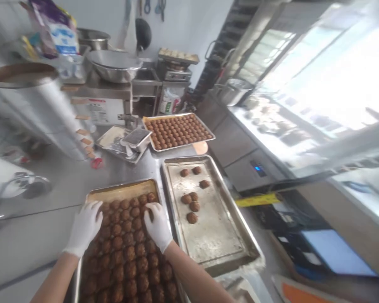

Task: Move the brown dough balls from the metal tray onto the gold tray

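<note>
A metal tray (121,194) lined with brown paper holds close rows of round brown balls (131,252). My left hand (85,225), in a white glove, rests over the tray's left edge. Its thumb and fingers stand apart, with the tips beside the end ball of an upper row. On the right side of the same tray, my right hand (158,225), also gloved, has its thumb and forefinger curved around a ball near the upper corner. The undersides of the fingers of both hands are hidden.
Beside it on the right lies a worn metal tray (214,227) with several loose balls. Further back are another full tray (206,131) and a metal tin (137,139). A tall metal cylinder (47,109) stands left; a dark device with a lit screen (337,252) sits right.
</note>
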Motion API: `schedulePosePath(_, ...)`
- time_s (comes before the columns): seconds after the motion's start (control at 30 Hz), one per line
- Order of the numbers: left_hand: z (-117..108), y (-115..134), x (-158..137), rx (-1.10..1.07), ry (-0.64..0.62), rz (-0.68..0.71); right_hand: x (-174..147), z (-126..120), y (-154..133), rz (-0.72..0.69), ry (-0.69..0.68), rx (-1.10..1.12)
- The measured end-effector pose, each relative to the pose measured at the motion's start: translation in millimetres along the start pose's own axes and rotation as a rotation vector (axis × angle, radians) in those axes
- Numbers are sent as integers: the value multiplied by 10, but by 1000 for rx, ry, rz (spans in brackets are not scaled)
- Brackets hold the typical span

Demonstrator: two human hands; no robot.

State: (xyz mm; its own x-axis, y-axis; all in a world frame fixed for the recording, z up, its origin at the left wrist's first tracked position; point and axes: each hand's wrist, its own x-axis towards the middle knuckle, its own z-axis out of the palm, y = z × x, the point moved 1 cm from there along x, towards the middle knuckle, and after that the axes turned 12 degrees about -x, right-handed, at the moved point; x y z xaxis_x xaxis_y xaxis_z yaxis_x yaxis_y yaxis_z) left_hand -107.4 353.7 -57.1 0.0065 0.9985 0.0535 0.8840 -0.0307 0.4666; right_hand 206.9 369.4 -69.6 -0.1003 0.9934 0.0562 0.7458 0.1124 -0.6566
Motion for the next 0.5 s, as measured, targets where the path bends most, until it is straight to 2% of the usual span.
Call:
schedulePosePath(0.07, 229, 496, -121, -129, -5, 40, -291, -482, 675, 251, 178, -65)
schedulePosePath(0.13, 540, 1190, -203, -275, -112, 108, -475, -894, 1322, 429, 221, -181)
schedulePosePath(0.17, 724, 1580, -214, -354, -195, 150, -509, -1053, 1597, 478, 231, -229)
schedulePosePath(0.23, 1131, 2354, -161, -490, -403, 259, -463, -1256, 2003, 483, 201, -280)
schedulePosePath(0.3, 1551, 3001, -18, -503, -498, 313, -314, -1322, 2219, 486, 117, -253)
schedulePosePath(0.37, 1943, 3445, 151, -420, -503, 214, -141, -1314, 2307, 534, 23, -202)
schedulePosePath(0.43, 2274, 3702, 265, -329, -489, 56, -4, -1290, 2348, 590, -48, -165)
schedulePosePath(0.5, 2526, 3836, 278, -280, -452, -65, 80, -1283, 2390, 607, -82, -134)
